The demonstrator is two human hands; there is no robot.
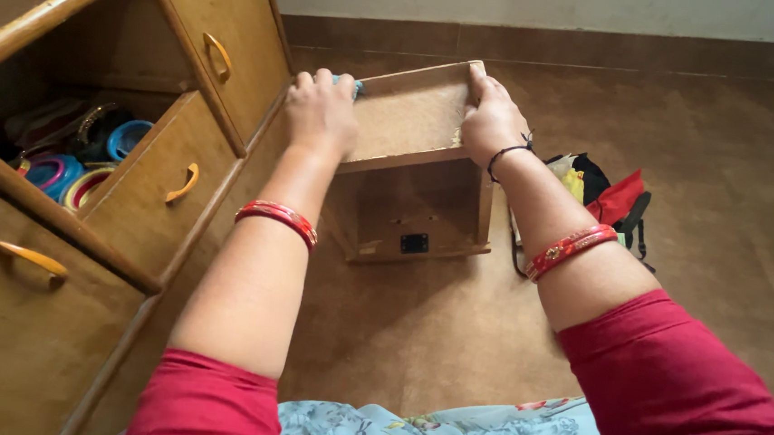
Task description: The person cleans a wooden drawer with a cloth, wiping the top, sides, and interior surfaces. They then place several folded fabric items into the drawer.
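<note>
A small wooden drawer [409,155], taken out of its cabinet, is held upside down above the brown floor, its bare underside facing up. My left hand [320,108] grips its left edge, with a bit of a blue thing [356,85] showing under the fingers. My right hand [492,118] grips the right edge, thumb on the bottom panel. Both wrists wear red bangles. A small black fitting [414,243] shows on the drawer's lower inside face.
A wooden cabinet [26,310] with curved yellow handles stands at the left. One of its drawers [149,183] is pulled out, with several coloured bangles [72,173] inside. A heap of red, black and yellow cloth [611,197] lies on the floor to the right.
</note>
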